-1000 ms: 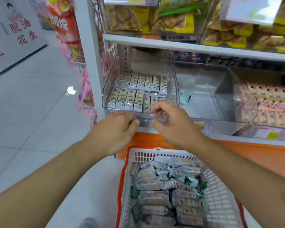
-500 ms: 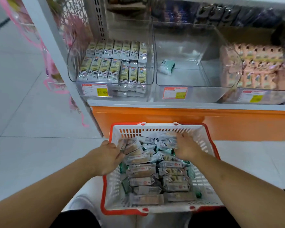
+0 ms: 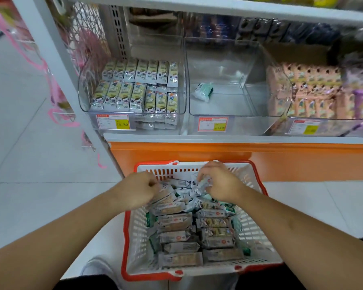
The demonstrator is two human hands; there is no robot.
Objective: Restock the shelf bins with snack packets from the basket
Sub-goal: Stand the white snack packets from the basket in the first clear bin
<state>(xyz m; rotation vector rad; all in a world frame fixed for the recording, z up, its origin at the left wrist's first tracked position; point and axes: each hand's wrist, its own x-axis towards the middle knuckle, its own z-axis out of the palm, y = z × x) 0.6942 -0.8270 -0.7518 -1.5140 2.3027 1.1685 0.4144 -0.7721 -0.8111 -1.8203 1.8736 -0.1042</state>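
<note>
A white basket with a red rim (image 3: 132, 243) stands on the floor below the shelf, holding several grey snack packets (image 3: 176, 222). My left hand (image 3: 137, 190) is at the basket's far left, fingers curled round packets there. My right hand (image 3: 220, 183) is at the far middle and grips a pale packet (image 3: 204, 182). Above, the left clear bin (image 3: 83, 97) holds rows of yellow-green packets (image 3: 138, 86). The middle clear bin (image 3: 231, 101) holds one green and white packet (image 3: 203, 92).
The right bin (image 3: 281, 105) is packed with pink packets. Price tags (image 3: 113, 122) sit on the bin fronts. An orange base panel (image 3: 197, 155) runs under the shelf. Pink netting hangs on the shelf's left side (image 3: 50, 80). Tiled floor lies to the left.
The view and both hands dropped from the left bin's front edge down into the basket. Both hands now close on packets at the basket's far end.
</note>
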